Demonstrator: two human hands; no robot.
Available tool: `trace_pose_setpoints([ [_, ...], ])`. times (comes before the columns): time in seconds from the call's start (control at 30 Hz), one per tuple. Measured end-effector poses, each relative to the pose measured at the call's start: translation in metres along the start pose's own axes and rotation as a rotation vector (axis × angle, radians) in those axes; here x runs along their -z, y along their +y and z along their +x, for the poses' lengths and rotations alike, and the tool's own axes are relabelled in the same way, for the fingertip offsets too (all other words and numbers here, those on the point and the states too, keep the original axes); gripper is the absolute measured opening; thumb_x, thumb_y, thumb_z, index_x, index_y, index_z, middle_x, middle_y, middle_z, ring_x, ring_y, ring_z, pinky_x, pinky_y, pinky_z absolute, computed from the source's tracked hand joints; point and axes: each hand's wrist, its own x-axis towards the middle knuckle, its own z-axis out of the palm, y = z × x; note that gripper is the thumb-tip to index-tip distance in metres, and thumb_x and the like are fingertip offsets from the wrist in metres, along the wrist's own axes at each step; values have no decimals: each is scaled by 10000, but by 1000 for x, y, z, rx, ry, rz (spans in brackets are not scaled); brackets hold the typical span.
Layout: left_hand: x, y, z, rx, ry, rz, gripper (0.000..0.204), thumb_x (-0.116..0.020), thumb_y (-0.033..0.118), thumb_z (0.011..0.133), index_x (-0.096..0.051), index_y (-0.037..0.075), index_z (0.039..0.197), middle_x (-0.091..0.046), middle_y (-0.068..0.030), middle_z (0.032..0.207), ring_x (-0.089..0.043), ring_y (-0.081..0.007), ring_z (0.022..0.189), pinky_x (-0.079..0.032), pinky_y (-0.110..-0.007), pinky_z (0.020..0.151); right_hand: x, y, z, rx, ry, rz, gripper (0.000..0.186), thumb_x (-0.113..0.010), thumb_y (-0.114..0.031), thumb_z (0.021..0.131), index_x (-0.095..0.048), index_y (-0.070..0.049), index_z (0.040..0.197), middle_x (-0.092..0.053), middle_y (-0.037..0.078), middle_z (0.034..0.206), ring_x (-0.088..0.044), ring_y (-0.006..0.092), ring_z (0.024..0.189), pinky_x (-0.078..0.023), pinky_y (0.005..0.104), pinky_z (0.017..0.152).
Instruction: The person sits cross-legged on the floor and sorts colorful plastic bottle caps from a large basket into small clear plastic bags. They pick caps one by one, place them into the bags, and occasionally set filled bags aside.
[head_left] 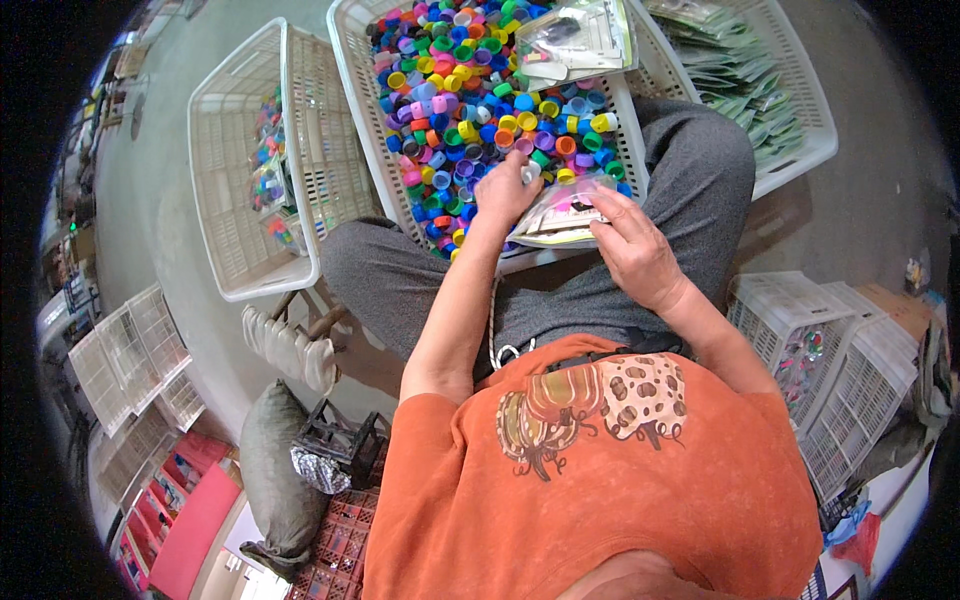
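My left hand (507, 192) is closed over the front of a crate of bottle caps (470, 110), with a white bottle cap (530, 174) at its fingertips. To the right, my right hand (636, 243) grips the edge of a clear plastic bag (560, 217) with its thumb and fingers. That bag lies tilted on the crate's near rim, showing a pink patch and a card inside. The caps are loose and many-coloured, heaped in a white slotted crate (362, 130) between my knees. Another clear bag (577, 42) with a card in it rests on the far right of the heap.
On the left stands a white crate (215, 180) with several filled bags inside. A white crate (805, 95) at the far right holds many flat green-edged packets (740, 85). Stacked crates (800, 330) are by my right side. A stuffed sack (278, 465) lies at lower left.
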Motion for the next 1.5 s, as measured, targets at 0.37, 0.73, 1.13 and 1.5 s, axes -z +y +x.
trace_pose_setpoints([
  [0.37,8,-8,-8,-10,106,-114,302,-714,350,818,-679,152,1042,-701,-127,888,-682,-313,855,-523,-431,721,0,-3,3,6,26,-1,145,-606,4,784,-615,39,925,-566,176,1260,-536,344,1224,-462,411,1010],
  [0.73,85,21,-46,175,55,-1026,164,-713,166,874,-696,7,910,-642,22,809,-540,-55,727,-435,-215,644,-4,-2,-1,14,27,12,147,-605,15,798,-615,49,940,-556,183,1280,-523,353,1241,-450,424,1029],
  [1.13,115,111,-114,-585,293,-181,303,-758,103,760,-685,92,1053,-663,-97,966,-628,-297,935,-517,-383,793,-12,-6,1,-6,37,30,186,-583,-17,816,-623,72,975,-552,191,1283,-518,351,1252,-448,427,1038],
  [1.5,29,1,19,-14,128,97,274,-605,178,878,-609,158,1151,-593,-166,1085,-635,-368,967,-531,-467,796,-1,-3,-10,26,28,-32,222,-652,-33,776,-654,-7,996,-593,171,1232,-548,341,1216,-467,443,1007],
])
